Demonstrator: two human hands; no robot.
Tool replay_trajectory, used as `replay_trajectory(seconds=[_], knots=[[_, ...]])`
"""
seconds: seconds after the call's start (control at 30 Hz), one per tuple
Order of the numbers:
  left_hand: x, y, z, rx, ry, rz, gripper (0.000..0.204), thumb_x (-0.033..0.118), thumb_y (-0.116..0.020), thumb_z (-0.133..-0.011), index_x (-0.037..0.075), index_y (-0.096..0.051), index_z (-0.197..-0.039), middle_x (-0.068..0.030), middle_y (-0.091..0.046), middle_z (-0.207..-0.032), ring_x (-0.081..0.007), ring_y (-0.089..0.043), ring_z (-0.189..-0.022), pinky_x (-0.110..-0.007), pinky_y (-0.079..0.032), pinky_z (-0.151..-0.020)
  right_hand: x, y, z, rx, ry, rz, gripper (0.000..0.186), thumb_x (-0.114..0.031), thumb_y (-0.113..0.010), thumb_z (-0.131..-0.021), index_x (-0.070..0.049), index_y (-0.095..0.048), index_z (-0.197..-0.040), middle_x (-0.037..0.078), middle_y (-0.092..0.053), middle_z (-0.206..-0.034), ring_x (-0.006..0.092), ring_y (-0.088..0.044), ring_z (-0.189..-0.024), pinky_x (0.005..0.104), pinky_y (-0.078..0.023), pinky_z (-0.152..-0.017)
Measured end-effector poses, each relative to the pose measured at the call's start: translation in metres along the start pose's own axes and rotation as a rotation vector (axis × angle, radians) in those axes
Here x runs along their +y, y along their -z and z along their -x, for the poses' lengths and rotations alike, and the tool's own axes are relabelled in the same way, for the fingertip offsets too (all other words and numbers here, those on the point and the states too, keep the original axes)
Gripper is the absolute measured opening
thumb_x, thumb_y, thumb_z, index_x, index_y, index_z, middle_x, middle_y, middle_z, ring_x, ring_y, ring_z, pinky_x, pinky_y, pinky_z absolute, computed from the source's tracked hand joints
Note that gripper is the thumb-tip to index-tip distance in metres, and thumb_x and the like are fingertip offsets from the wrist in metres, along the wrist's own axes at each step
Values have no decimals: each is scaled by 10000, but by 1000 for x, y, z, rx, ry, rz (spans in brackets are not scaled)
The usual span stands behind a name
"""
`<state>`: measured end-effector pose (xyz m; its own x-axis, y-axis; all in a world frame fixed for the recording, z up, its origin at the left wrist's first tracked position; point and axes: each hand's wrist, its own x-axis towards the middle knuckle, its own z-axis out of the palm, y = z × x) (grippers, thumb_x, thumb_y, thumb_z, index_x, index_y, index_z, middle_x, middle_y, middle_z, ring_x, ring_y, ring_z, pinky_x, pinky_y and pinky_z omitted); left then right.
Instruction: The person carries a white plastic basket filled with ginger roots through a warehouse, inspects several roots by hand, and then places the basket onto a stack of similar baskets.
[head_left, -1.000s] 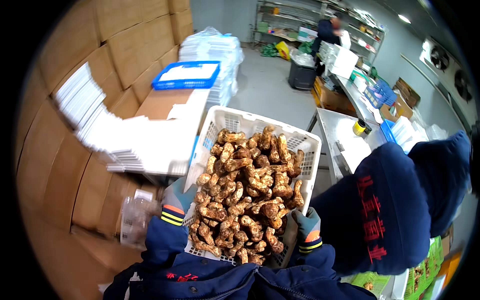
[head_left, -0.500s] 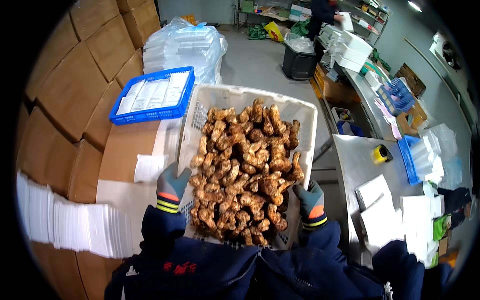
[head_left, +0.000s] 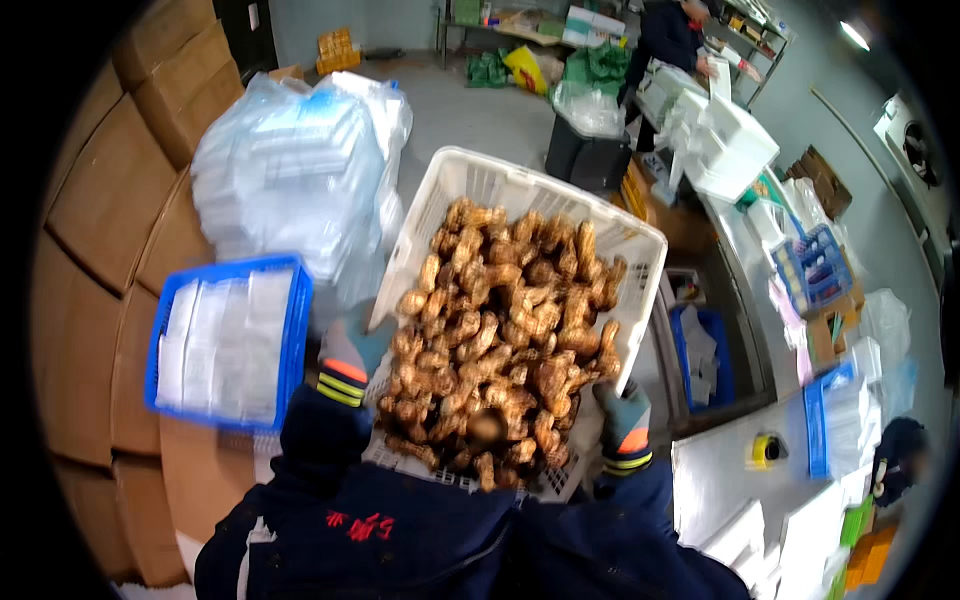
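A white plastic crate (head_left: 632, 235) fills the middle of the view, held close against my dark blue jacket and turned a little clockwise. Heaped inside are many brown, thick-stemmed mushrooms (head_left: 500, 330) that look like matsutake. My left hand (head_left: 357, 338), in a grey glove with an orange and yellow cuff, grips the crate's left rim. On the opposite rim my right hand (head_left: 622, 412), gloved alike, is closed round the edge. The undersides of both hands' fingers are hidden by the crate walls.
At left a blue tray (head_left: 300, 330) holds white packets, beside stacked cardboard boxes (head_left: 110, 190). Plastic-wrapped white stacks (head_left: 290, 170) stand beyond. A metal table (head_left: 705, 475) with yellow tape (head_left: 767, 450) is at right. A black bin (head_left: 585, 155) and a person (head_left: 665, 45) are farther off.
I have moved forward with the crate, which has turned slightly clockwise. The blue tray and wrapped stacks now appear nearer on my left. Both hands keep their hold.
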<state>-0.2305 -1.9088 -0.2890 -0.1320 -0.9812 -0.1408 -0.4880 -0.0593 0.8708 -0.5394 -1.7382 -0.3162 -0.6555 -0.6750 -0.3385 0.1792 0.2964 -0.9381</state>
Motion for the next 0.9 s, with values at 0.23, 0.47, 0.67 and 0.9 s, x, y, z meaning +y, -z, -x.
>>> replay_trajectory(seconds=[0.23,0.47,0.67,0.9], knots=[[-21,-23,-93,52,228,16,337,230,-632,-774,10,-625,-1030,-110,-666,-857,-143,-606,-731,-281,-469,-683,-22,-46,-123,-160,-27,34,81,-53,-625,-735,-5,-568,-769,4,-548,-644,65,-467,-529,215,-378,-473],[-35,-38,-190,147,248,-43,403,216,-637,-798,-57,-572,-1087,-114,-649,-937,-156,-596,-807,-285,-462,-735,-35,-106,-238,-283,3,74,71,-52,-607,-744,-5,-584,-791,9,-550,-619,70,-471,-514,211,-371,-462],[-37,-58,-303,141,191,17,401,229,-642,-792,-34,-580,-1088,-114,-651,-914,-163,-594,-814,-289,-457,-729,-56,-145,-321,-220,11,100,115,-70,-629,-748,2,-564,-810,8,-544,-645,67,-467,-529,210,-368,-472],[-32,-84,-421,165,51,-40,424,230,-637,-796,-41,-563,-1113,-98,-643,-885,-150,-575,-769,-278,-453,-712,-74,-184,-411,-164,-24,60,154,-68,-649,-732,-4,-538,-818,18,-538,-668,80,-472,-551,225,-390,-492]])
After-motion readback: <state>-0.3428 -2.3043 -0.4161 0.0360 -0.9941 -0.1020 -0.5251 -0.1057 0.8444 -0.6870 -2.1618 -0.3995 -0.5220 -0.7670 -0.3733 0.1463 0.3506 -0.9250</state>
